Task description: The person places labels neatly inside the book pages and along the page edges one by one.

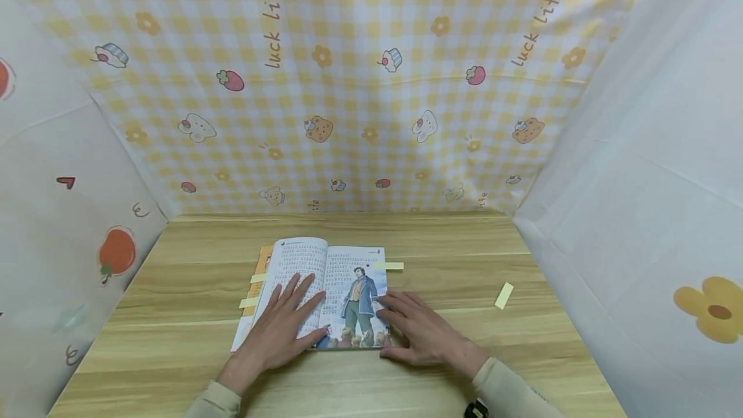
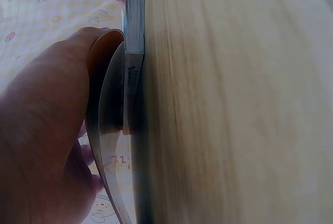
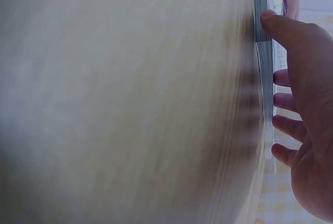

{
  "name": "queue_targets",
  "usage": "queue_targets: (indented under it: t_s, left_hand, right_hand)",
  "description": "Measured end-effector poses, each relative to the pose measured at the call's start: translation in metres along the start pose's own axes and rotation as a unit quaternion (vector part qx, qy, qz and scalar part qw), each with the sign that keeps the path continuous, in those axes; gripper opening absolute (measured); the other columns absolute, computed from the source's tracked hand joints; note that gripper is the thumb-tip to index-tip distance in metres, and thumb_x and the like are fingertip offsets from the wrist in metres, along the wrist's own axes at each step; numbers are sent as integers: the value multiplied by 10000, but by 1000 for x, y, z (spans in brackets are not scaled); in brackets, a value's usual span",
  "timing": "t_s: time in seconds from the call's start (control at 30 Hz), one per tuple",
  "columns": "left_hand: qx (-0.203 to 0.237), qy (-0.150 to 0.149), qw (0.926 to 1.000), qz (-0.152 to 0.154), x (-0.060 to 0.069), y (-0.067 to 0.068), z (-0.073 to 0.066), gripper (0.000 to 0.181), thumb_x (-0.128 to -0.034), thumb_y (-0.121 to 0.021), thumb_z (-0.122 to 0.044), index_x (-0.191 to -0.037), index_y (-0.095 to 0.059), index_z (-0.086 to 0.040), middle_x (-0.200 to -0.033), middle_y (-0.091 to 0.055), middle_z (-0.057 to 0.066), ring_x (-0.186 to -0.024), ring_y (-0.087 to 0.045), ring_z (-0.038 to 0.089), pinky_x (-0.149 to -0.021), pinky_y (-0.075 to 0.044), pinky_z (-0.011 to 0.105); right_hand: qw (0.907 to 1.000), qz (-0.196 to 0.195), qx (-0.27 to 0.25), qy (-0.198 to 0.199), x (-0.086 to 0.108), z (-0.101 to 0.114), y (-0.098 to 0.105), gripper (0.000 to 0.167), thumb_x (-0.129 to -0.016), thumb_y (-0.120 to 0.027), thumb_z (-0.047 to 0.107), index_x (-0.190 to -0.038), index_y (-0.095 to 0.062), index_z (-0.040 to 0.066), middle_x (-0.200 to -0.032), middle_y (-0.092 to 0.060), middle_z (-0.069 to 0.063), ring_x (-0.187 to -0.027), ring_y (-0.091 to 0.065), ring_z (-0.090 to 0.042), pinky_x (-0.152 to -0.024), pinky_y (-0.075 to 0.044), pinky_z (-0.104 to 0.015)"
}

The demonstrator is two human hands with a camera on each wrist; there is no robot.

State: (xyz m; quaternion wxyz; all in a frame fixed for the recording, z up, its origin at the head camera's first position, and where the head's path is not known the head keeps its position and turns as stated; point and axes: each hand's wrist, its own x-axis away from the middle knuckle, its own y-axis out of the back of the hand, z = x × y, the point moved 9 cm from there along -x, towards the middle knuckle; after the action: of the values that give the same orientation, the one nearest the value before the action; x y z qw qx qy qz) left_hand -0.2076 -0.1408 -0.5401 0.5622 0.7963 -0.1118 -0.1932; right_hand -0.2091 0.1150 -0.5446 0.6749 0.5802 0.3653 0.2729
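An open book (image 1: 354, 289) lies on the wooden table, its right page showing a standing figure in a blue coat. My left hand (image 1: 284, 324) rests with fingers spread on the left page. In the left wrist view, the pages and cover under that hand (image 2: 47, 115) bow up off the table. At the book's right edge is my right hand (image 1: 426, 331), its fingertips touching the page's margin and its thumb by the lower corner. The right wrist view shows the fingers (image 3: 286, 125) along the page edges. Pale yellow sticky tabs stick out at the right (image 1: 395, 266) and left (image 1: 249, 302).
A loose pale yellow sticky strip (image 1: 504, 295) lies on the table (image 1: 453, 247) to the right of the book. A yellow checked cloth (image 1: 348, 95) hangs behind the table, with white printed sheets (image 1: 638, 211) at both sides.
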Motion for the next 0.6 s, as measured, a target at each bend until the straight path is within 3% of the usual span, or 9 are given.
queue_targets:
  t_s: [0.6]
  left_hand:
    - [-18, 32, 10000, 25, 0, 2, -1, 719, -1053, -719, -606, -1635, -621, -195, -1867, -342, 132, -1746, -277, 464, -1378, -266, 755]
  right_hand:
    - [10000, 72, -3, -35, 0, -1, -2, 718, -1075, -649, 678, -1586, -640, 174, -1743, -547, -99, -1643, -503, -332, -1353, -437, -566]
